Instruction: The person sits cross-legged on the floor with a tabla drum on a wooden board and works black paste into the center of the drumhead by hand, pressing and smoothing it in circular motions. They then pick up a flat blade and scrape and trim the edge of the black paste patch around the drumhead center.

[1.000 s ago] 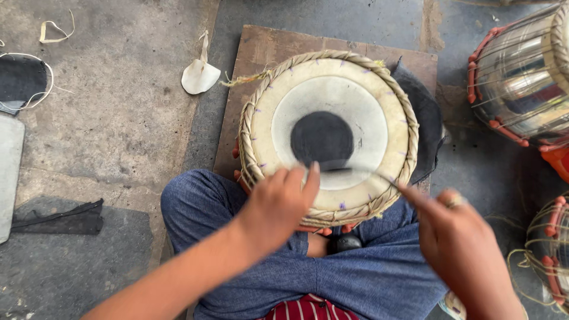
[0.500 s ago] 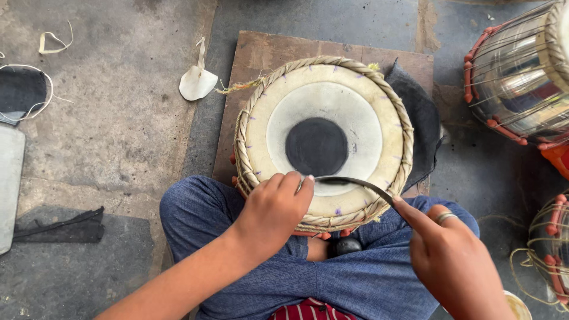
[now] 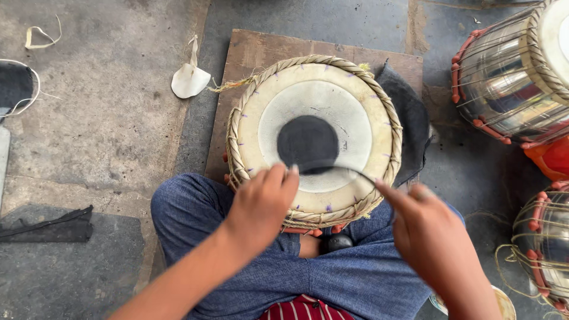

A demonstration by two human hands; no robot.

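Observation:
A round drum (image 3: 314, 139) with a cream skin, a black centre spot and a braided rope rim stands between my knees on a brown wooden board (image 3: 261, 50). My left hand (image 3: 261, 204) rests on the drum's near rim, fingertips touching one end of a thin curved dark strip (image 3: 335, 169) that lies across the skin by the black spot. My right hand (image 3: 430, 228), blurred, has its index finger extended and holds the strip's other end at the right rim.
A shiny metal drum (image 3: 512, 77) with orange straps lies at the upper right, another (image 3: 542, 249) at the lower right. A dark cloth (image 3: 406, 115) sits beside the drum. White skin scrap (image 3: 189, 77) and black scraps (image 3: 47, 225) lie on the concrete floor.
My right hand has moved up and left toward the drum's rim, and the strip has shifted across the skin. My left hand stays on the near rim.

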